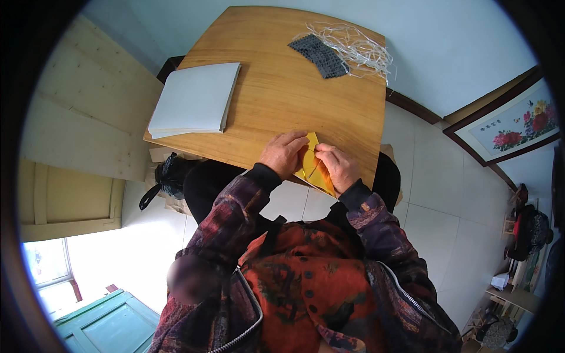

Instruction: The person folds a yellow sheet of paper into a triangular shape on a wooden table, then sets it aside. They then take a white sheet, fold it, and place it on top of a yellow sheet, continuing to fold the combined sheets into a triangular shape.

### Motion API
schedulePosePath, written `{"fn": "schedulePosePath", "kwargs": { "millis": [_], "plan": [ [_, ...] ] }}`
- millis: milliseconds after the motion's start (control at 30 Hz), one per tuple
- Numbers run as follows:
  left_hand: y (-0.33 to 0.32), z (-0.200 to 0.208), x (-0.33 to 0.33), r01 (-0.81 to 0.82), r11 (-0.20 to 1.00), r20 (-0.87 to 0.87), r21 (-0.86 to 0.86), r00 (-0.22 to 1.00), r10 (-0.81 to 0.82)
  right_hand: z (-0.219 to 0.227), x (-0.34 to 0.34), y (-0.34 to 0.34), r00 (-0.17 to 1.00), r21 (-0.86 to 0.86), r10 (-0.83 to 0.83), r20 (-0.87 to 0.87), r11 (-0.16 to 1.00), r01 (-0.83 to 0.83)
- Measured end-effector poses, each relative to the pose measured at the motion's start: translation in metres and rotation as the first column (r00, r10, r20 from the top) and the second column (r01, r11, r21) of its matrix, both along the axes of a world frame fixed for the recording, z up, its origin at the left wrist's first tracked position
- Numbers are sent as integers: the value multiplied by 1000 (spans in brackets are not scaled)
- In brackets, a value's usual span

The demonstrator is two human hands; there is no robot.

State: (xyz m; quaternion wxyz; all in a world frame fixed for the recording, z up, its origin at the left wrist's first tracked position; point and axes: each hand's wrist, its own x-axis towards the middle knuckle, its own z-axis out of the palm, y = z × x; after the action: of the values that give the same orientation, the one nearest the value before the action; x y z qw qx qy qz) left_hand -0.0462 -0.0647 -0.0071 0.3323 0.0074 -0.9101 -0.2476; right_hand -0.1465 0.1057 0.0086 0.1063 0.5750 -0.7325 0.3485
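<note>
A folded piece of shiny gold-yellow paper (318, 175) lies at the near edge of the wooden table, part of it reaching past that edge. My left hand (283, 154) grips its left side, fingers curled at the upper part. From the right, my right hand (338, 167) pinches the paper near its middle with thumb and fingers. The fingertips of both hands are close together, and they hide part of the folds. A thin line, perhaps a crease or a strand, crosses the paper between the hands.
The wooden table (282, 88) carries a stack of white sheets (194, 97) at left. A dark grey woven piece (319, 56) and a tangle of whitish strands (359, 50) lie at the far right. A black plastic bag (170, 176) sits beside my left knee.
</note>
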Motion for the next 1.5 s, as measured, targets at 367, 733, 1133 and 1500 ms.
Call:
{"fn": "schedulePosePath", "kwargs": {
  "millis": [367, 733, 1133, 1500],
  "plan": [
    [-12, -17, 2, 117, 993, 311, -13, 944, -107, -9, -7, 31, 985, 383, 135, -105, 920, -85],
    [-14, -9, 4, 203, 979, 542, 6, 822, -174, -6, 6, 55, 988, 410, 131, -81, 908, -86],
    [-10, 1, 6, 220, 975, 555, -42, 816, -160, -13, 13, 58, 989, 288, 105, -103, 955, -72],
    [-11, 3, 6, 233, 972, 571, -26, 802, -177, 7, 6, 37, 951, 128, 40, 308, 988, -83]
  ]
}}
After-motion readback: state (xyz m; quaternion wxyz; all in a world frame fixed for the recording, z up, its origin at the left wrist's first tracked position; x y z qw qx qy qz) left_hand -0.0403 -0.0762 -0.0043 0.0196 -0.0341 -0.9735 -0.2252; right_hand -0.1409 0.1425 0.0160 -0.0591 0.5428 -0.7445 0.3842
